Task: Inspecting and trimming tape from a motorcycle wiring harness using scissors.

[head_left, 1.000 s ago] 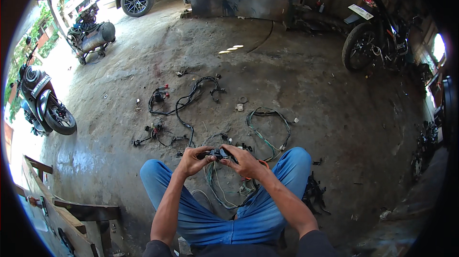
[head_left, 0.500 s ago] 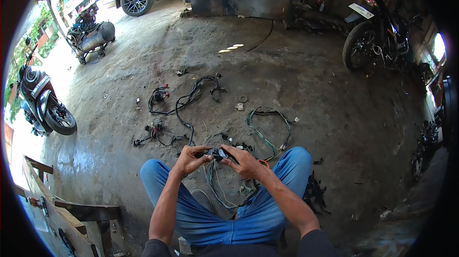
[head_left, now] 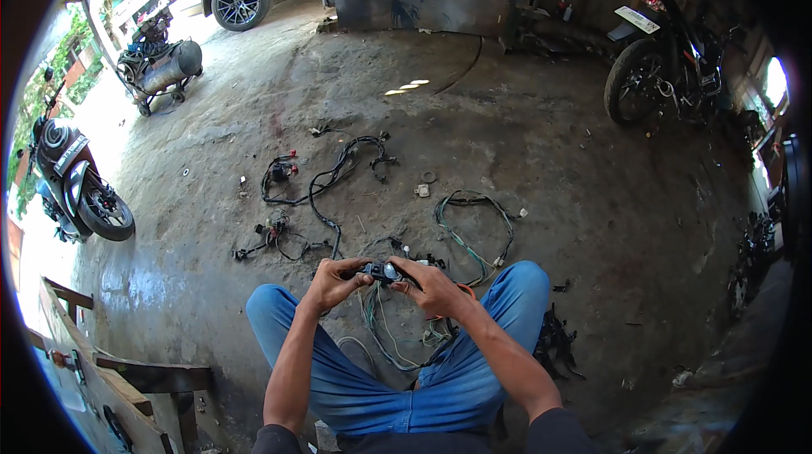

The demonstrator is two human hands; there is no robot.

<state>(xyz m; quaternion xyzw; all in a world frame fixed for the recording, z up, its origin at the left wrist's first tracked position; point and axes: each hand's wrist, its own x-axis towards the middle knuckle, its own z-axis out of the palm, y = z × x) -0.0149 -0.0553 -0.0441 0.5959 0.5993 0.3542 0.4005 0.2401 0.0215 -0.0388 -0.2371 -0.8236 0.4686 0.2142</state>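
Between my knees, a small black plastic piece that looks like a wiring connector (head_left: 382, 272) is pinched by both hands. My left hand (head_left: 336, 285) grips its left end, thumb and fingers closed. On its other end, my right hand (head_left: 430, 287) is closed as well, fingers above and thumb below. Fingers hide much of the piece. Below the hands hangs a wiring harness with green and pale wires (head_left: 385, 336), reaching down between my thighs. Whether it joins the held piece I cannot make out.
On the concrete floor ahead lie a black wiring harness (head_left: 315, 188), a coil of green and black wire (head_left: 474, 200) and a pale connector (head_left: 422, 190). Motorcycles stand at left (head_left: 101, 209) and right (head_left: 639, 82). A compressor (head_left: 169, 67) and a wooden frame (head_left: 152, 374) are on the left.
The hands keep their grip on the black piece, which seems slightly turned, showing more of its face. The whole view has shifted very slightly.
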